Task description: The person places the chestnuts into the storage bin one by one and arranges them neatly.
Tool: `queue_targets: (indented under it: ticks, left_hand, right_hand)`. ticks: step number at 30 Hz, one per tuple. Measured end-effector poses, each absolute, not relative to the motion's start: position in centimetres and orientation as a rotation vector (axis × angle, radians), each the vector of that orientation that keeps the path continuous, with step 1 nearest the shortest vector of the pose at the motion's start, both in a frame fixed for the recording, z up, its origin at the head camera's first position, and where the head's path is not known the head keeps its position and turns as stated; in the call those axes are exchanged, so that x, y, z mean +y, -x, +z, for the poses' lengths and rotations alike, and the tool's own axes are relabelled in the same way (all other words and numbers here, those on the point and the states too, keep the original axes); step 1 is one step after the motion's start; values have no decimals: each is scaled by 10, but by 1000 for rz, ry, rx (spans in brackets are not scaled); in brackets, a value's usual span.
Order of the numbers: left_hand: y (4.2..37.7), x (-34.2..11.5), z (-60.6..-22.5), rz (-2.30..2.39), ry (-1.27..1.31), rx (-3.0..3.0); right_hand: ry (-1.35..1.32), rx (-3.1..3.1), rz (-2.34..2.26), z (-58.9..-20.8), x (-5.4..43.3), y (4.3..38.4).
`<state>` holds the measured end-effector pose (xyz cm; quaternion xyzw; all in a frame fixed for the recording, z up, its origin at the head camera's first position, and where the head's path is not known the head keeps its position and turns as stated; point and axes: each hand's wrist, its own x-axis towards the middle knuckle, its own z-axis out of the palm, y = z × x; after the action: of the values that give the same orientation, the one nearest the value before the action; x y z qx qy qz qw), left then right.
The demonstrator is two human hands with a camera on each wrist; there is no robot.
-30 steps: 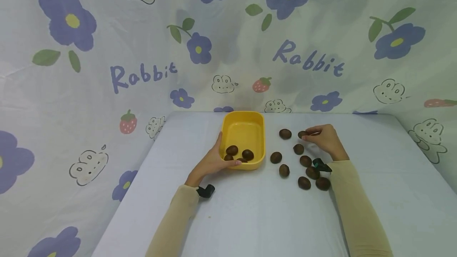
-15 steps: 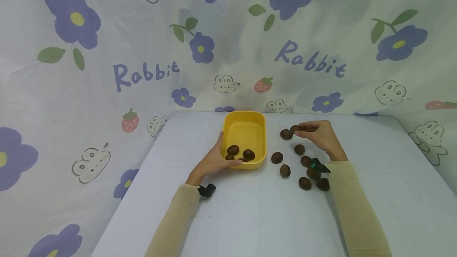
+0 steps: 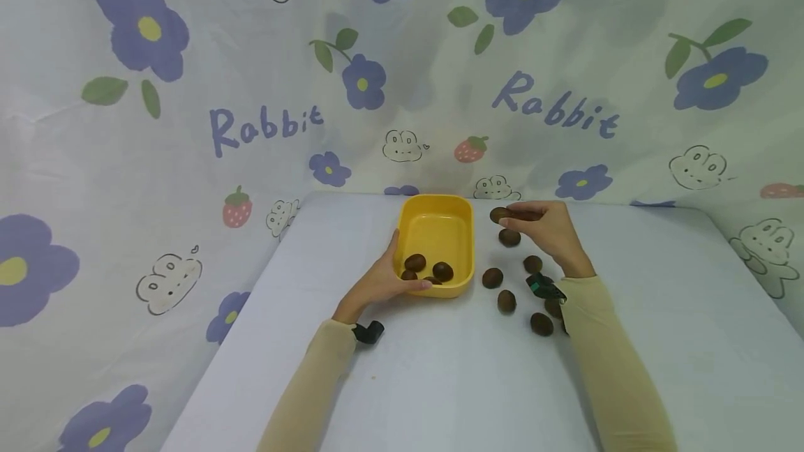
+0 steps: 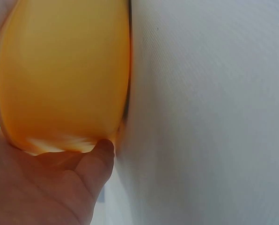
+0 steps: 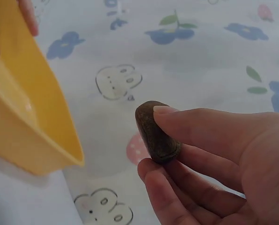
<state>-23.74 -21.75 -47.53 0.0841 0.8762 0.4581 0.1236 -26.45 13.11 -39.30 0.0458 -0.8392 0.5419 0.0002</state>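
Observation:
My left hand (image 3: 380, 281) grips the yellow plastic tub (image 3: 467, 250) at its left near corner, thumb over the near rim and fingers along the left side. Several brown chestnuts (image 3: 442, 271) lie at the tub's near end; the thumb partly hides one. In the left wrist view the tub's outer wall (image 4: 64, 70) fills much of the frame. Just right of the tub's far end, my right hand (image 3: 548, 227) pinches a chestnut (image 5: 157, 132) between thumb and fingers, raised above the table. The right wrist view shows the tub close by on the left.
Several loose chestnuts are scattered right of the tub, one (image 3: 509, 237) just below the right hand, another (image 3: 493, 277) beside the tub's near right corner. The right forearm (image 3: 606, 340) covers part of the group. A patterned curtain (image 3: 414, 75) hangs behind the white table (image 3: 440, 382).
The right hand, holding the chestnut, has moved left and up from among the loose chestnuts toward the tub. The left hand keeps its grip on the tub. The head view has shifted slightly.

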Motion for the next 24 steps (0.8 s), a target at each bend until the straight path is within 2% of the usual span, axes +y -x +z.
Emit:
queue_targets:
  ticks: [24]
  left_hand:
    - [237,-216,-474,1362,-289,2560]
  right_hand:
    - [-315,-2591,1816,-394,45,295]
